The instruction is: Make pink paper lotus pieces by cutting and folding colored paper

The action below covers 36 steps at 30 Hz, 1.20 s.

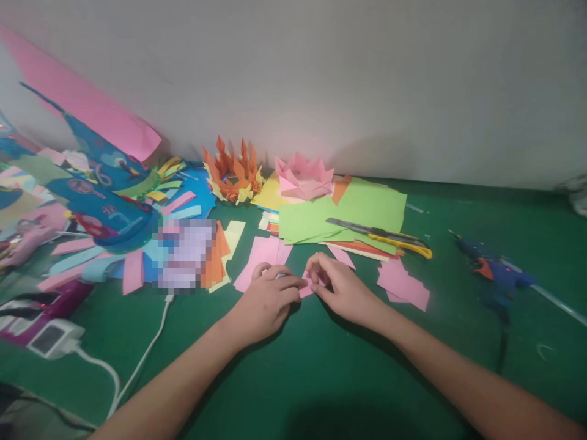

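Note:
Both hands meet over a small piece of pink paper (306,291) on the green table. My left hand (271,297) presses its fingers on the paper's left side. Its thumb is partly hidden. From the right, my right hand (338,282) pinches the same paper between thumb and curled fingers. The fingers cover most of the piece, so its folds are hard to make out. Behind my left hand lie pink paper sheets (261,260). Several pink paper squares (403,284) are spread to the right of my right hand.
A yellow utility knife (406,242) lies on green paper sheets (302,225). Behind stand a pink folded paper flower (305,177) and an orange paper crown (233,177). A blue glue gun (498,275) lies right. Left are a blue cone hat (110,208), a white cable (156,342) and a purple power strip (55,311).

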Each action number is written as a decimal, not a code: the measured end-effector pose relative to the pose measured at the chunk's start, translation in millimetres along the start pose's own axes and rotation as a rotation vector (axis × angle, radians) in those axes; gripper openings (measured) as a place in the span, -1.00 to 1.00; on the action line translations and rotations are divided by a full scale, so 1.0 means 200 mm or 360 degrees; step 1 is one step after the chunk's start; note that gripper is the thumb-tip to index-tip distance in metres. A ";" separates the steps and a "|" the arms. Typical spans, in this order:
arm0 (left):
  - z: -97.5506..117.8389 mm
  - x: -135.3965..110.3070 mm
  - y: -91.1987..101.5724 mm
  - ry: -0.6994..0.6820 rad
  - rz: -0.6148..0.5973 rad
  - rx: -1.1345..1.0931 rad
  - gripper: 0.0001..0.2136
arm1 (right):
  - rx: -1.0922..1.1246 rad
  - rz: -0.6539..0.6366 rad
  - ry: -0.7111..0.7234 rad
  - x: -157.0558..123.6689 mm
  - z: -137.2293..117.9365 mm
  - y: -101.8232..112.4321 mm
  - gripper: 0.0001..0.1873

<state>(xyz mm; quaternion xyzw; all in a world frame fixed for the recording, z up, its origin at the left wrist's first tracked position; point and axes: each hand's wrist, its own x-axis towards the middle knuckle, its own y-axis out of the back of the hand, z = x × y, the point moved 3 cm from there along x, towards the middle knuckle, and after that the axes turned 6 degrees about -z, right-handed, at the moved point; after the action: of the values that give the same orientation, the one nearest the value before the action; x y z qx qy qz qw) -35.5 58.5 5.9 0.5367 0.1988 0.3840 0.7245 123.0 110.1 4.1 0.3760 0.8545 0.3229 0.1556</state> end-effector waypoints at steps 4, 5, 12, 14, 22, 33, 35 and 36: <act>-0.01 0.00 0.02 0.0026 0.0000 -0.0034 -0.74 | 0.0035 -0.0017 -0.0011 0.00 0.00 0.00 -0.77; -0.01 0.00 0.02 0.0030 -0.0007 -0.0037 -0.72 | 0.0038 -0.0018 -0.0015 0.00 0.00 0.00 -0.77; 0.00 -0.01 0.03 0.0035 -0.0057 0.0000 -0.65 | 0.0026 -0.0023 0.0000 -0.01 0.00 0.01 -0.74; 0.00 -0.01 0.03 0.0013 -0.0062 0.0012 -0.66 | 0.0051 -0.0035 -0.0001 -0.02 0.01 0.01 -0.72; 0.01 -0.03 0.00 -0.0126 -0.0046 0.0065 -0.67 | -0.0056 0.0127 0.0150 -0.06 0.05 0.05 -0.51; 0.04 -0.02 -0.02 -0.0151 -0.0088 -0.0008 -0.61 | -0.0656 0.0419 0.0324 -0.06 0.07 0.09 -0.61; 0.05 -0.02 -0.02 -0.0176 -0.0104 -0.0044 -0.61 | -0.0707 0.0417 0.0270 -0.06 0.08 0.09 -0.65; 0.05 -0.02 -0.03 -0.0186 -0.0123 -0.0059 -0.59 | -0.0728 0.0395 0.0248 -0.06 0.09 0.08 -0.66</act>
<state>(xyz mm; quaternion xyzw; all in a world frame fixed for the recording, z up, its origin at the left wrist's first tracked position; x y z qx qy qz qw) -29.7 48.5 3.5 0.5366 0.1696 0.3273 0.7591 148.3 118.0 2.3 0.4069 0.7162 0.5520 0.1296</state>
